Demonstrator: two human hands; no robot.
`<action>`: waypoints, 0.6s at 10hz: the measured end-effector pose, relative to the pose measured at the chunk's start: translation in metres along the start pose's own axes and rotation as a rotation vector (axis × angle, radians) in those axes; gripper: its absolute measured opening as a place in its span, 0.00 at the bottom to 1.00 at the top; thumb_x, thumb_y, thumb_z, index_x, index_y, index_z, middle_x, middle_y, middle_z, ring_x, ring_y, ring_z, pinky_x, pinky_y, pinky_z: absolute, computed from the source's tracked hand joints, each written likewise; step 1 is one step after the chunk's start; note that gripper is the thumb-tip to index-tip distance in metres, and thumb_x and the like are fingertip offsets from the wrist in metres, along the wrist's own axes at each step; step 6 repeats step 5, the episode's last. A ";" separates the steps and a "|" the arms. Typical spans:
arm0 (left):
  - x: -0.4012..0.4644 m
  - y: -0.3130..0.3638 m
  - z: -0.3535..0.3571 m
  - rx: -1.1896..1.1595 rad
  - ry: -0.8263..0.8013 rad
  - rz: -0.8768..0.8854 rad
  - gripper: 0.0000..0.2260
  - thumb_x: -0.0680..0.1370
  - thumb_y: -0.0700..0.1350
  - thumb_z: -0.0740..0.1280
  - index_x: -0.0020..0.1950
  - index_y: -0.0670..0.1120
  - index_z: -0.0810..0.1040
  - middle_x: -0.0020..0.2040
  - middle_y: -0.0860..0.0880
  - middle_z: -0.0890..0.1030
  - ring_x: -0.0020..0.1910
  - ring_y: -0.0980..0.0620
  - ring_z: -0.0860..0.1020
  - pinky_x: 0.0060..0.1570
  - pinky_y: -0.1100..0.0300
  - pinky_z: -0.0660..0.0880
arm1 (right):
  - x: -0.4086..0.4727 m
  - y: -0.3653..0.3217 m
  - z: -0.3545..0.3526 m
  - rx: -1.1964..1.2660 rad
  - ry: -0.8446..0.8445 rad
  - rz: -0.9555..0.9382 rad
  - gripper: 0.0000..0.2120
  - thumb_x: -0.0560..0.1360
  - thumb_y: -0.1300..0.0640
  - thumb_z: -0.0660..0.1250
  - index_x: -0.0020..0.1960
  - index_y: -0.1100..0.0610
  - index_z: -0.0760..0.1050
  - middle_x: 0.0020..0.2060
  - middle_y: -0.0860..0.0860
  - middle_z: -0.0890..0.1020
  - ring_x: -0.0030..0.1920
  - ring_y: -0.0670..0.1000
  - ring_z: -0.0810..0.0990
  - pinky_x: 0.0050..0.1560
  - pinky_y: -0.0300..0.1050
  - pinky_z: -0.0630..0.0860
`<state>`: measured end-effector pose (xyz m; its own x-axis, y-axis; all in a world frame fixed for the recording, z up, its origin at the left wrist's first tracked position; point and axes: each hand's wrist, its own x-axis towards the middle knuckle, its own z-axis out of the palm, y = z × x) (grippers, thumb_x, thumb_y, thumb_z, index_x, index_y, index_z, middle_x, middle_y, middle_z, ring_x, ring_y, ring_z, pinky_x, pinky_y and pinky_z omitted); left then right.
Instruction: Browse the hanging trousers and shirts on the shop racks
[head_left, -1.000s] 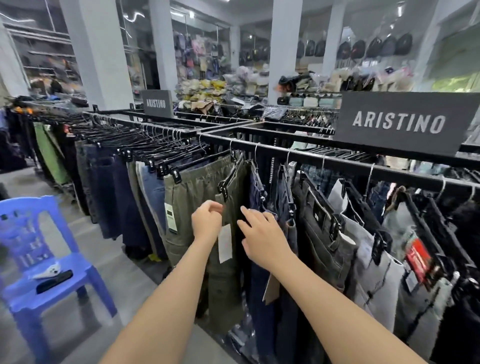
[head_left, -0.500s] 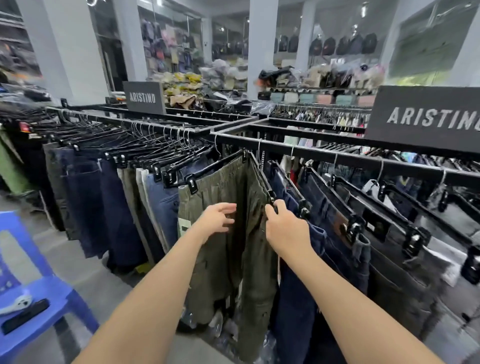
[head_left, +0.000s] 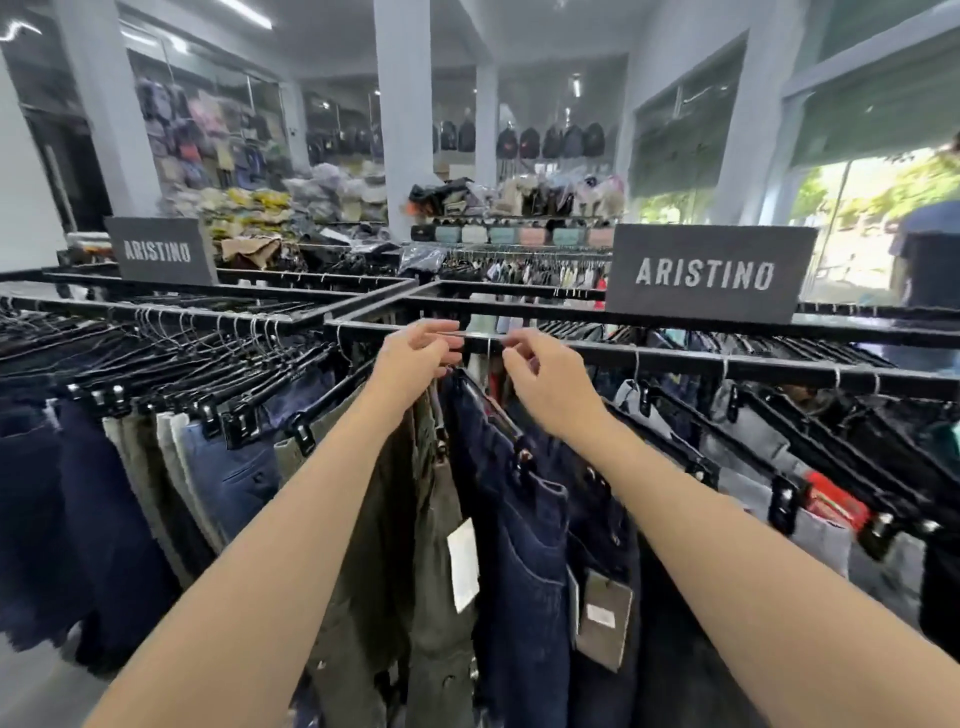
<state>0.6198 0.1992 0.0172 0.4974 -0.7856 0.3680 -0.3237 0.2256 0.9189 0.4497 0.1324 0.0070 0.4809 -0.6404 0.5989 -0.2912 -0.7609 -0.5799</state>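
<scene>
Several trousers hang on clip hangers from a black rail (head_left: 675, 358). My left hand (head_left: 415, 356) is up at the rail, with fingers over it and thumb below, pinching the top of the hanger of the olive trousers (head_left: 436, 519). My right hand (head_left: 543, 376) hovers just right of it with loosely curled fingers. It is beside the wire hook of the dark blue jeans (head_left: 519, 545) and holds nothing I can see. A white tag (head_left: 462, 564) hangs between the two pairs. Shirts (head_left: 545, 270) hang on a farther rack.
Two dark ARISTINO signs (head_left: 706, 273) (head_left: 158, 252) stand on the rack frame. Navy and beige trousers (head_left: 104, 493) fill the left rail and grey ones (head_left: 810, 530) the right. Piled goods and bags lie behind, around a pillar (head_left: 400, 130). A person (head_left: 930, 260) stands at the far right.
Both hands rose from the olive trousers' waist up to the rail and hanger hooks. The view lifted and came closer; the blue chair left the frame.
</scene>
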 end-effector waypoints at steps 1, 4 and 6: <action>0.010 0.065 0.029 -0.098 -0.117 0.083 0.11 0.81 0.40 0.59 0.52 0.50 0.81 0.48 0.50 0.85 0.50 0.51 0.83 0.55 0.53 0.77 | 0.024 -0.032 -0.082 0.429 -0.043 0.200 0.16 0.82 0.51 0.57 0.55 0.60 0.79 0.48 0.56 0.84 0.40 0.52 0.81 0.46 0.48 0.76; 0.014 0.207 0.107 -0.451 -0.547 0.251 0.18 0.81 0.54 0.56 0.52 0.41 0.77 0.47 0.43 0.82 0.50 0.44 0.80 0.53 0.47 0.76 | 0.018 -0.064 -0.272 0.827 0.180 0.110 0.27 0.80 0.38 0.55 0.38 0.60 0.76 0.35 0.55 0.81 0.37 0.54 0.81 0.46 0.49 0.78; 0.007 0.211 0.125 -0.474 -0.573 0.267 0.17 0.80 0.53 0.57 0.39 0.43 0.74 0.36 0.46 0.77 0.35 0.49 0.75 0.39 0.55 0.72 | 0.005 -0.047 -0.282 0.894 0.197 0.118 0.28 0.76 0.33 0.56 0.35 0.57 0.71 0.32 0.53 0.74 0.32 0.51 0.73 0.38 0.44 0.73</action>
